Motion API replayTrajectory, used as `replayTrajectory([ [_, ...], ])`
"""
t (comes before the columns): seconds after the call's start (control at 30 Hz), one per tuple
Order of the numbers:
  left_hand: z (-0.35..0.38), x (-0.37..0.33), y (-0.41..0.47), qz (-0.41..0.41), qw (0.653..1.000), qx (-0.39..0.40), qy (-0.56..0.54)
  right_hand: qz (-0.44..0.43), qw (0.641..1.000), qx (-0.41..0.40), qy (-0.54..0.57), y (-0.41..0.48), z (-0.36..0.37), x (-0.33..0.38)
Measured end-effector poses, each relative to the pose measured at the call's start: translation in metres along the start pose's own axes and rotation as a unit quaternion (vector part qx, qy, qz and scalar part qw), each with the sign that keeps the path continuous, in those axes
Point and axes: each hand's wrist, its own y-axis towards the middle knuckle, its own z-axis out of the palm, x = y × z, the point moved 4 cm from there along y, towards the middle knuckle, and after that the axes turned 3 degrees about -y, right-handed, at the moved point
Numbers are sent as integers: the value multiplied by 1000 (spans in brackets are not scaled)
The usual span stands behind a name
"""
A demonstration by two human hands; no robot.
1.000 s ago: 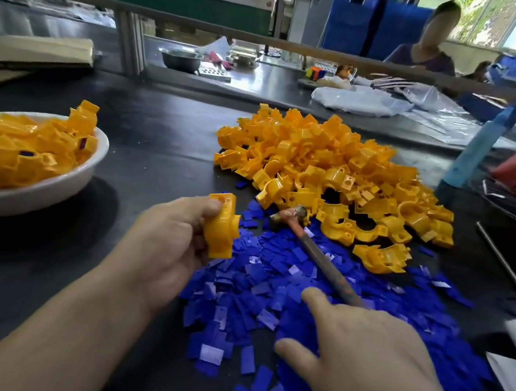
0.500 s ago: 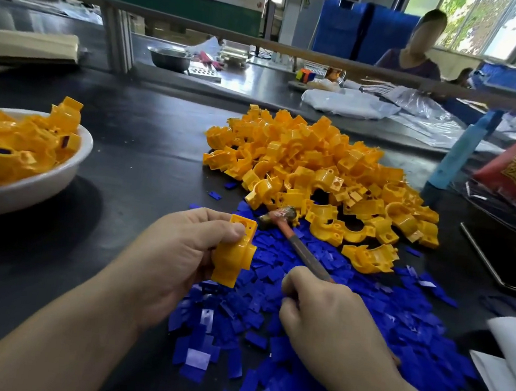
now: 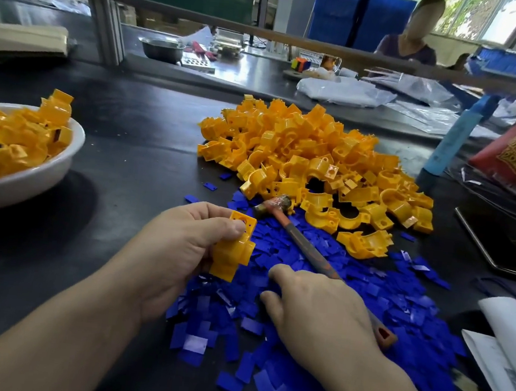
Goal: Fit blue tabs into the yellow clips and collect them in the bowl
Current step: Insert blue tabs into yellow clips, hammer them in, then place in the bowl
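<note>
Loose yellow clips [image 3: 310, 166] are heaped at one o'clock, and flat blue tabs [image 3: 375, 306] are spread thickly from the centre toward five. A single clip [image 3: 233, 250] stands upright at centre, held by the left hand [image 3: 177, 250]. The white bowl [image 3: 35, 181] at nine o'clock is piled with clips.

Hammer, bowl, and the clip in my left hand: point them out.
hammer [image 3: 308, 248], head view, on its handle.
bowl [image 3: 39, 177], head view, on its white outer wall.
clip [image 3: 233, 250], head view, on its yellow body.
</note>
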Motion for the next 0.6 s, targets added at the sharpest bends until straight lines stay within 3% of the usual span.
replayTrajectory([
  [0.17, 2, 2, -1, -4, 1000, 2, 6, -12, 998, -52, 42, -2, -2, -4],
  [0.27, 1, 4, -1, -11, 1000, -6, 18, 9, 984, -85, 159, -2, -10, -11],
  [0.37, 2, 5, -2, -11, 999, 2, 31, 26, 939, -113, 323, -2, -17, -13],
  [0.47, 4, 4, -4, -1, 999, 5, 51, 43, 851, -94, 514, -2, -20, -10],
  [0.53, 5, 3, -5, 14, 998, 6, 59, 51, 810, -91, 578, -3, -23, -9],
  [0.6, 7, 3, -6, 25, 998, 12, 65, 59, 796, -94, 595, -3, -26, -11],
])
